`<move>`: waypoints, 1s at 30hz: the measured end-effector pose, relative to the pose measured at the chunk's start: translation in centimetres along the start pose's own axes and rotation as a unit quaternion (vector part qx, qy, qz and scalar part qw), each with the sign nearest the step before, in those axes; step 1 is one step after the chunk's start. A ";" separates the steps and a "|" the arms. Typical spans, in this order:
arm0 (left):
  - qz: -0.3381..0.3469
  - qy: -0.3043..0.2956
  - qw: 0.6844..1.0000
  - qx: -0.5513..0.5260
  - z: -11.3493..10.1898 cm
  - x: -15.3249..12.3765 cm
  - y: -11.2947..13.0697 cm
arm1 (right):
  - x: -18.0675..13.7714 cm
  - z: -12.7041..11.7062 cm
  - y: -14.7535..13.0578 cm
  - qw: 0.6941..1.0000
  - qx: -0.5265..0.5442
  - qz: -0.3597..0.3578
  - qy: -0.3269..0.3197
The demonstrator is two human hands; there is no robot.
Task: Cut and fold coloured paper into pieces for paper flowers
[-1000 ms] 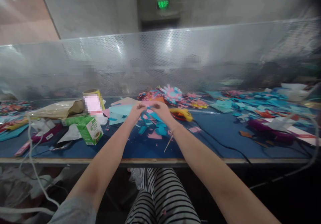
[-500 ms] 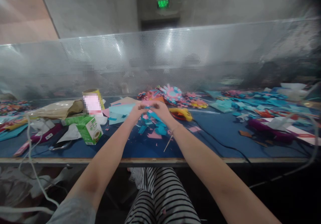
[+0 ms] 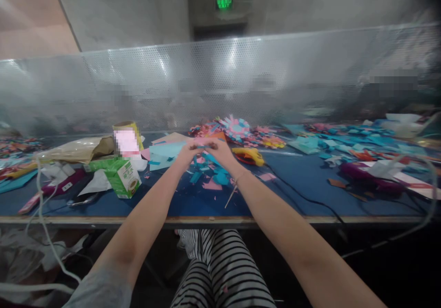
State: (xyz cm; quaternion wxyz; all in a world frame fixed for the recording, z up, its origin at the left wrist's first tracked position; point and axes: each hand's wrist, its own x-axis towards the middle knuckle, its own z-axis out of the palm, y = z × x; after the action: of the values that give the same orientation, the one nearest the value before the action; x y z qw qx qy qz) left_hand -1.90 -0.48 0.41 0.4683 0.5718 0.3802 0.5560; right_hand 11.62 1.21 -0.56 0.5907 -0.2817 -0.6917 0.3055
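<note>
Close together over the middle of the table are my left hand and my right hand, fingers curled inward and fingertips nearly meeting. Both seem to pinch a small piece of paper; its shape is mostly hidden. Pink paper shows just beyond the fingertips. Below them lie loose blue paper scraps and a pink scrap. Light blue sheets lie beside my left hand. A yellow glue gun rests right of my right hand, and a thin stick appears by that wrist.
Behind the hands sits a pile of paper flowers. A green box, a roll of tape and a purple power strip stand left. Blue paper pieces and a black cable spread right. A perforated screen borders the back.
</note>
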 end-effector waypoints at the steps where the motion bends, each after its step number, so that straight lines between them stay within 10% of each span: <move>1: -0.001 -0.001 1.000 0.002 0.0 0.0 0.0 | 0.0 0.0 -0.1 1.000 -0.005 0.002 0.002; 15: -0.069 0.035 0.995 -0.068 0.4 -0.3 0.9 | -0.1 -0.5 -0.7 0.993 -0.080 0.044 0.069; 30: 0.007 0.017 0.999 -0.037 0.0 0.1 0.2 | -0.1 -0.4 -0.4 0.990 -0.112 0.026 0.085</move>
State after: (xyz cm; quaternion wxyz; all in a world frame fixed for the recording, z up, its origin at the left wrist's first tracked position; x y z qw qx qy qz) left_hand -1.96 -0.44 0.66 0.4790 0.5473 0.3632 0.5823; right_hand 12.00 0.92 -0.30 0.6039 -0.3887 -0.6615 0.2160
